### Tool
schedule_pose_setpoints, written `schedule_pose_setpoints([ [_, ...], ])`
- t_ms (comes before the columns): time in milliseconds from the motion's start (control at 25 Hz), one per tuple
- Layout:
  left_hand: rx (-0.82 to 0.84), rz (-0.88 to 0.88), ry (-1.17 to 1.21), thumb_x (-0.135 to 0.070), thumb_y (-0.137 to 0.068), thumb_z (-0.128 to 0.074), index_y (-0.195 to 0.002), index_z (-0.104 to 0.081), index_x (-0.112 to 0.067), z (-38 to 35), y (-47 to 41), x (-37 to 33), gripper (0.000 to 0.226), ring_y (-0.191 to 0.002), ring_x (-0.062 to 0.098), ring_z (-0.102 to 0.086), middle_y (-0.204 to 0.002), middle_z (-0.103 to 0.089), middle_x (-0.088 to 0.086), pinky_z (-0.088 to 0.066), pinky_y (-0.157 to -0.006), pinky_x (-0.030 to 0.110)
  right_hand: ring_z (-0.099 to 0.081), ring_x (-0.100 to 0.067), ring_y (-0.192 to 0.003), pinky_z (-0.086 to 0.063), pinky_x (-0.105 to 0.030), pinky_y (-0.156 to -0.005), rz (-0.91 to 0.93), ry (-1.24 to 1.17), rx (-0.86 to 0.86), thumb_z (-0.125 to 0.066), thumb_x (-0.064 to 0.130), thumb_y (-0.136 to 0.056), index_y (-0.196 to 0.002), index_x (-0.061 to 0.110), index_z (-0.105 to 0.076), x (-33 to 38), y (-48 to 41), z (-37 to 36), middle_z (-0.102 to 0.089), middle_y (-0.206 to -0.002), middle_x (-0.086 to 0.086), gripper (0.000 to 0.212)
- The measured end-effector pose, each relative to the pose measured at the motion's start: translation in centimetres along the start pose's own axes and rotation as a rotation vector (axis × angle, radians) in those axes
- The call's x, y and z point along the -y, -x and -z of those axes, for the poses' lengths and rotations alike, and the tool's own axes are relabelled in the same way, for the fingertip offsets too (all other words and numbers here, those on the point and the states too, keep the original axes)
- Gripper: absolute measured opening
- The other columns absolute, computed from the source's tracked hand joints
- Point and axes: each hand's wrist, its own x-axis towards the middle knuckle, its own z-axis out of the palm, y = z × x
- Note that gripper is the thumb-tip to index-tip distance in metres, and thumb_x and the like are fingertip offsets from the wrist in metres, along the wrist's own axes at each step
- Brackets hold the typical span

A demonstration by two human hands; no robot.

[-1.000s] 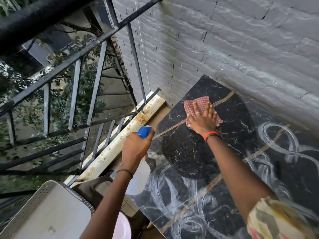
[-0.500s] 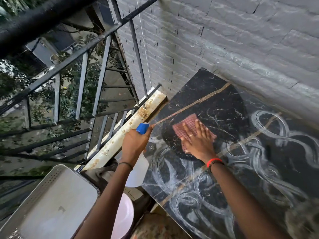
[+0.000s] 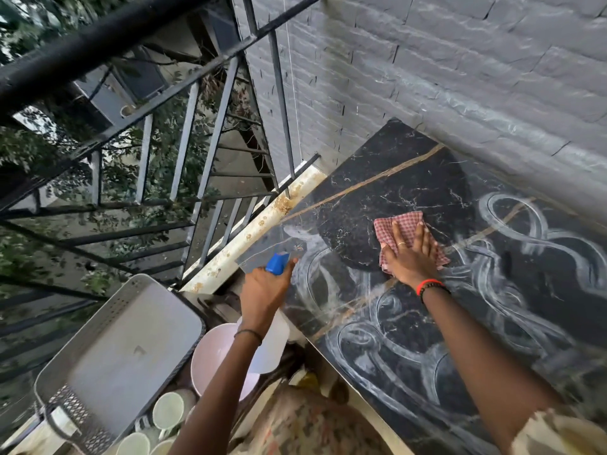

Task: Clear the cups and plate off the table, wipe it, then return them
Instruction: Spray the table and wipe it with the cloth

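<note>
A black marble-look table fills the right of the view, streaked with white cleaner swirls except for a wiped dark patch at its far corner. My right hand lies flat on a red checked cloth at the edge of that patch. Off the table's left edge, my left hand grips a white spray bottle with a blue nozzle. Below it, a pink plate and several pale green cups sit beside the table.
A grey perforated tray lies at the lower left next to the cups. A black metal railing runs along the left, above a rusty white ledge. A grey brick wall borders the table's far side.
My right hand slid the cloth from the table's far corner toward me and the left edge, then to the right. The dark wiped patch has grown. My left hand still holds the bottle.
</note>
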Motion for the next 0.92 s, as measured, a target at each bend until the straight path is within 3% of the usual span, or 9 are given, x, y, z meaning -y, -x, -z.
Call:
schedule_pose_setpoints([
  [80, -0.041, 0.049, 0.023, -0.071, -0.079, -0.056, -0.070, -0.059, -0.002, 0.4, 1.3, 0.8, 0.070, -0.050, 0.019, -0.065, -0.054, -0.065, 0.012, -0.054, -0.055, 0.034, 0.017, -0.033, -0.145, 0.008, -0.051, -0.118, 0.009, -0.011, 0.027, -0.024, 0.056, -0.098, -0.149, 0.041, 0.008, 0.2, 0.3, 0.3, 0.023, -0.157, -0.015, 0.062],
  [200, -0.075, 0.041, 0.025, -0.070, -0.078, -0.058, -0.063, -0.055, -0.011, 1.5, 2.7, 2.0, 0.062, -0.033, 0.002, -0.053, -0.037, -0.051, -0.003, -0.039, -0.043, 0.024, 0.017, -0.034, -0.145, 0.008, -0.051, -0.117, 0.014, -0.010, 0.038, -0.024, 0.056, -0.098, -0.149, 0.041, 0.009, 0.4, 0.6, 0.6, 0.023, -0.157, -0.016, 0.062],
  [320, -0.034, 0.001, 0.000, -0.071, -0.081, -0.054, -0.084, -0.071, -0.017, 1.9, 4.2, 2.7, 0.057, -0.044, 0.009, -0.061, -0.044, -0.061, 0.005, -0.051, -0.054, 0.030, 0.016, -0.034, -0.145, 0.009, -0.051, -0.117, 0.014, -0.008, 0.035, -0.024, 0.057, -0.098, -0.149, 0.041, 0.008, 0.5, 0.6, 0.7, 0.022, -0.157, -0.016, 0.063],
  [400, -0.003, -0.042, -0.047, -0.073, -0.082, -0.050, -0.095, -0.072, -0.028, 1.7, 5.5, 2.8, 0.051, -0.052, 0.014, -0.064, -0.051, -0.064, 0.007, -0.049, -0.057, 0.031, 0.016, -0.034, -0.145, 0.009, -0.052, -0.116, 0.014, -0.002, 0.045, -0.022, 0.058, -0.097, -0.149, 0.041, 0.009, 0.5, 0.6, 0.7, 0.022, -0.157, -0.016, 0.063],
  [520, 0.027, -0.101, -0.246, -0.074, -0.082, -0.045, -0.089, -0.068, -0.027, 0.8, 7.1, 2.7, 0.053, -0.064, 0.028, -0.056, -0.059, -0.053, 0.003, -0.033, -0.056, 0.031, 0.017, -0.034, -0.145, 0.010, -0.052, -0.116, 0.007, 0.009, 0.055, -0.019, 0.061, -0.096, -0.148, 0.042, 0.011, 0.6, 0.5, 0.7, 0.023, -0.156, -0.016, 0.063],
  [640, 0.068, -0.068, -0.152, -0.078, -0.078, -0.047, -0.088, -0.069, -0.019, -0.1, 7.6, 2.4, 0.063, -0.070, 0.031, -0.063, -0.061, -0.060, 0.006, -0.044, -0.059, 0.035, 0.018, -0.033, -0.145, 0.010, -0.052, -0.116, -0.003, 0.005, 0.058, -0.020, 0.061, -0.096, -0.148, 0.043, 0.012, 0.7, 0.4, 0.8, 0.025, -0.156, -0.014, 0.063],
  [720, 0.110, -0.083, -0.251, -0.078, -0.079, -0.047, -0.090, -0.070, -0.018, -0.8, 8.1, 2.1, 0.065, -0.074, 0.032, -0.065, -0.070, -0.065, 0.011, -0.043, -0.058, 0.033, 0.018, -0.032, -0.145, 0.011, -0.051, -0.115, -0.014, -0.010, 0.060, -0.022, 0.060, -0.096, -0.148, 0.044, 0.010, 0.9, 0.5, 0.8, 0.025, -0.156, -0.014, 0.063],
  [920, 0.173, -0.116, -0.130, -0.071, -0.083, -0.048, -0.072, -0.057, -0.022, -1.0, 8.1, 3.2, 0.052, -0.066, 0.029, -0.068, -0.070, -0.070, 0.011, -0.055, -0.070, 0.040, 0.020, -0.031, -0.145, 0.010, -0.050, -0.116, -0.050, -0.028, 0.065, -0.024, 0.059, -0.097, -0.149, 0.043, 0.009, 1.3, 0.4, 0.5, 0.026, -0.156, -0.014, 0.063],
])
